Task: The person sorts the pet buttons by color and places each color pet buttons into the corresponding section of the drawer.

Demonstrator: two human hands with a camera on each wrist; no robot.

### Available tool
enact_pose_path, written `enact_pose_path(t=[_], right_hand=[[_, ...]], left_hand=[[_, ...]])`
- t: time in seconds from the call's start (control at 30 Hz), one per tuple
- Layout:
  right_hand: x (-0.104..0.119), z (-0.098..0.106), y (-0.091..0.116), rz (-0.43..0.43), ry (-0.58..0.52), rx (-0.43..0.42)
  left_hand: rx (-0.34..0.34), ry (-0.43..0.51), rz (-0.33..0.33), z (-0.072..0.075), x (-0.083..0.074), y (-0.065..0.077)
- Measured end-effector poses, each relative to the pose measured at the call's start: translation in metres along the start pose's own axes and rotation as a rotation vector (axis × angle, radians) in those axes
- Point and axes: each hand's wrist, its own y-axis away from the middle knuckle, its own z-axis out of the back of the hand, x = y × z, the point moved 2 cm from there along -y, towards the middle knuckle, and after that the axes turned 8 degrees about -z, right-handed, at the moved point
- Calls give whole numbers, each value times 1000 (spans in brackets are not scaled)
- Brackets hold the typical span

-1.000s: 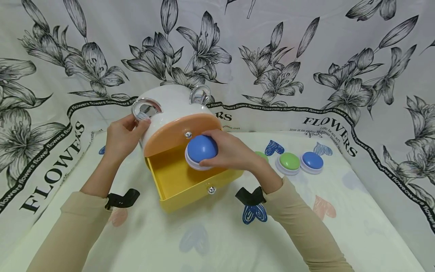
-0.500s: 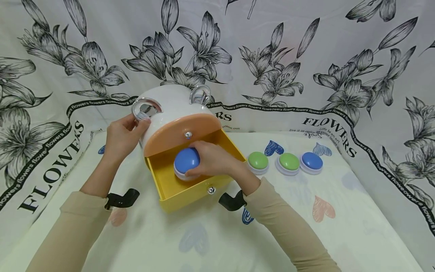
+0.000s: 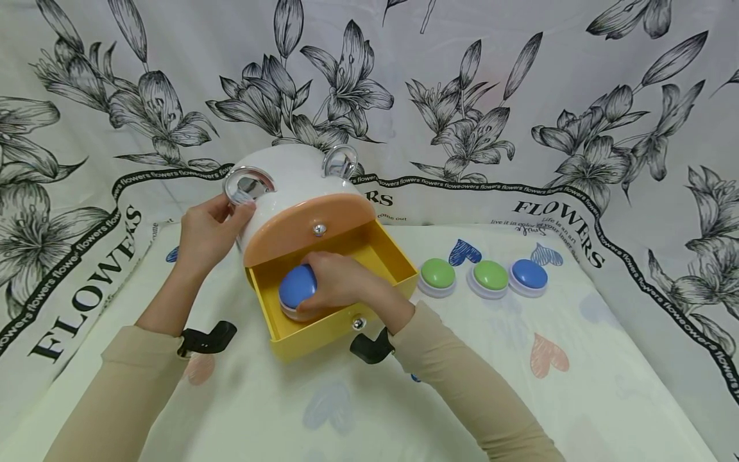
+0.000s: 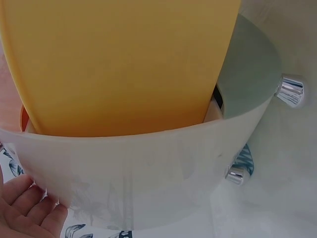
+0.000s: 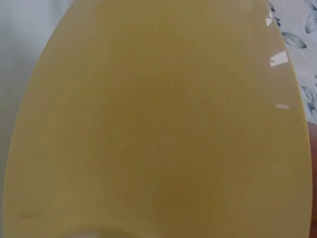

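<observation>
A white dome-shaped drawer box (image 3: 288, 167) with chrome ring eyes and an orange front drawer stands left of centre. Its yellow lower drawer (image 3: 375, 250) is pulled out. My left hand (image 3: 210, 231) holds the box's left side by the chrome ring, thumb in front; the left wrist view shows its fingers (image 4: 32, 203) against the white shell. Inside the yellow drawer, toward its left wall, my right hand (image 3: 340, 282) grips a blue push button (image 3: 297, 287) with a white base. The drawer's front fills most of the right wrist view, hiding the button there.
Two green push buttons (image 3: 437, 274) and another blue one (image 3: 529, 274) stand in a row on the tablecloth (image 3: 491, 359), right of the drawer. A chrome knob (image 3: 358, 322) sticks out of the drawer front. Flower-printed cloth (image 3: 450, 77) hangs behind.
My right hand has carried the blue button leftward and down into the yellow drawer. One green button, mostly covered by that arm before, now shows fully. My left hand has stayed put.
</observation>
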Motion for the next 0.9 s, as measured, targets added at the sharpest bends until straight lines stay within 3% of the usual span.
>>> enact_pose_path(t=[0.37, 0.9], right_hand=[[15, -4, -2, 0, 69, 36], [13, -6, -4, 11, 130, 80]], left_hand=[[-9, 16, -4, 0, -1, 1], [-15, -3, -9, 0, -1, 1]])
